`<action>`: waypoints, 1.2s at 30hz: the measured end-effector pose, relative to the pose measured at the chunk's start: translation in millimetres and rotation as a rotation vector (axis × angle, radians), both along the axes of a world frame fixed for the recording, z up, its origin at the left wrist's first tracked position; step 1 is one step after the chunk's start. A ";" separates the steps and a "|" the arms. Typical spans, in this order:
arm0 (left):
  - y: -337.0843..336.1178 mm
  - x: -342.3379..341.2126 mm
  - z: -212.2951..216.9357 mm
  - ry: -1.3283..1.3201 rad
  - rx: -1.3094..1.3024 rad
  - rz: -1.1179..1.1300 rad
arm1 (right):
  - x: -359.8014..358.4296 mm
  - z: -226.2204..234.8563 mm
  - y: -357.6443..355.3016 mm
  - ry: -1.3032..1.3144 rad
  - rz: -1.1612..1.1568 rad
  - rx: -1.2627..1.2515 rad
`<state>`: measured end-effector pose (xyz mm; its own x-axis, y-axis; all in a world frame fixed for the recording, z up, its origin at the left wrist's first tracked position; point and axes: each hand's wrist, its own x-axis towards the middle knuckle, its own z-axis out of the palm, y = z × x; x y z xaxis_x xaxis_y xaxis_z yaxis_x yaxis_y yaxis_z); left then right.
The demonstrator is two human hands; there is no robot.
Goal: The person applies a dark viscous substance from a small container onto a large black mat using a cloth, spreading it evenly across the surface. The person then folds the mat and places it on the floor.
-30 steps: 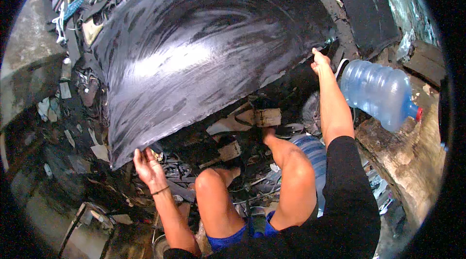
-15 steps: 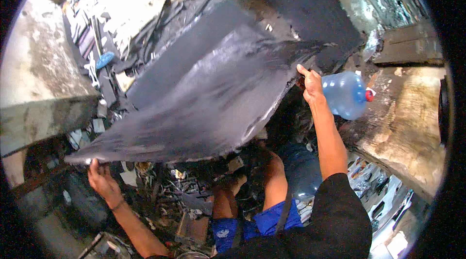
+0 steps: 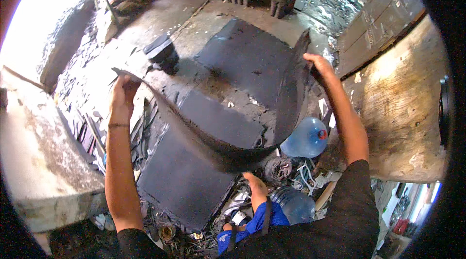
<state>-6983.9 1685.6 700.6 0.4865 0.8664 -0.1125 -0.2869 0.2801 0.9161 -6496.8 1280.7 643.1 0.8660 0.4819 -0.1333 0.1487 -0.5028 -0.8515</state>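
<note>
In front of your chest, above the littered floor, a thin black sheet hangs between your raised hands, sagging in a deep curve, its middle blurred. Your left hand grasps it near one end, a pointed corner poking out past the fingers; a dark band circles that wrist. Your right hand pinches the other end, thumb against the edge, and the sheet rises above it to a peak.

Beneath the sag, a flat black panel lies on the floor, partly hidden by what you hold. Farther off lies a second dark panel, with a dark tub-like object to its left. Below your right hand is a blue water jug with a red cap; another clear blue jug sits nearer your blue shorts. Cut strips litter the floor left of the panels, and a worn wooden surface stands at your right.
</note>
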 end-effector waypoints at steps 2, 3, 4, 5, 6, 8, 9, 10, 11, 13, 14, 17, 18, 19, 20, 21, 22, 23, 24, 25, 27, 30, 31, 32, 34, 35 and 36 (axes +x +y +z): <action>31.4 67.5 15.8 0.049 0.099 -0.075 | 26.7 31.6 -14.0 -0.005 -0.027 0.042; 57.4 91.3 26.3 0.057 0.093 -0.146 | 33.0 45.1 -16.8 0.173 -0.050 0.283; 65.1 118.3 31.8 0.081 0.134 -0.140 | 29.1 60.3 -19.7 0.086 -0.166 0.317; 66.3 143.0 41.7 0.103 0.176 -0.133 | 18.9 76.8 -18.7 0.166 -0.243 0.424; 64.2 169.3 41.6 0.073 0.167 -0.120 | 22.1 79.5 -26.3 0.109 -0.280 0.458; 64.9 208.1 44.1 0.028 0.167 -0.079 | 33.8 69.1 -36.1 0.029 -0.362 0.505; 71.5 221.3 32.6 0.043 0.162 -0.056 | 41.3 48.0 -42.4 0.003 -0.414 0.507; 78.0 236.1 14.1 0.048 0.150 -0.033 | 49.3 28.8 -49.7 -0.035 -0.463 0.502; 86.8 250.5 -7.7 0.053 0.139 -0.006 | 54.8 1.9 -54.6 -0.077 -0.527 0.517; 144.0 260.5 -65.2 0.119 0.146 0.055 | 28.1 -52.9 -28.6 0.064 -0.672 0.613; 156.5 268.6 -92.7 0.157 0.142 0.076 | 29.8 -91.4 -26.8 0.120 -0.734 0.680; 152.0 278.2 -178.4 0.217 -0.019 0.019 | 21.6 -207.4 -45.1 0.351 -0.787 0.807; 136.5 266.9 -204.9 0.255 -0.020 -0.035 | 0.0 -240.5 -53.3 0.473 -0.641 0.754; 117.3 246.6 -230.0 0.304 -0.021 -0.085 | -34.0 -267.1 -59.8 0.607 -0.493 0.696; 84.4 217.3 -247.2 0.420 -0.020 -0.081 | -89.7 -282.3 -43.2 0.694 -0.679 0.537; 34.1 211.9 -261.9 0.461 -0.056 -0.116 | -107.1 -299.2 -84.7 0.667 -0.548 0.390; 25.5 152.9 -283.9 0.511 -0.032 -0.160 | -159.4 -302.8 -58.8 0.759 -0.814 0.271; -2.7 108.2 -300.6 0.706 0.037 -0.197 | -195.2 -302.0 -68.5 0.859 -0.715 0.211; -28.9 54.0 -325.1 0.749 0.132 -0.132 | -228.4 -300.5 -73.5 0.931 -0.651 0.133; -69.7 19.8 -325.6 0.832 -0.070 -0.224 | -247.6 -297.0 -93.9 0.964 -0.617 0.047; -134.8 -84.9 -343.5 0.862 -0.354 -0.100 | -291.5 -299.6 -106.1 1.024 -0.515 -0.076; -242.1 -223.5 -347.7 1.083 -0.613 0.066 | -335.6 -294.4 -111.8 1.037 -0.362 -0.205; -272.1 -254.1 -344.9 1.110 -0.659 0.076 | -345.8 -292.0 -112.5 1.001 -0.296 -0.260; -308.9 -286.6 -343.7 1.138 -0.715 0.085 | -356.1 -292.9 -121.1 0.981 -0.241 -0.281; -369.6 -332.3 -341.8 1.156 -0.727 0.067 | -361.6 -307.7 -122.3 0.973 -0.169 -0.256; -399.6 -369.5 -357.3 1.090 -0.744 0.078 | -374.5 -315.6 -123.6 1.017 -0.157 -0.236; -420.5 -356.6 -350.7 1.127 -0.774 0.145 | -377.4 -323.1 -121.8 0.981 -0.136 -0.252</action>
<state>-7340.5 1265.1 349.9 -0.2779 0.4375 -0.8552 0.4306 0.8525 0.2962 -6874.2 1158.9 319.9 0.3656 0.2476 -0.8972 -0.6292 -0.6447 -0.4343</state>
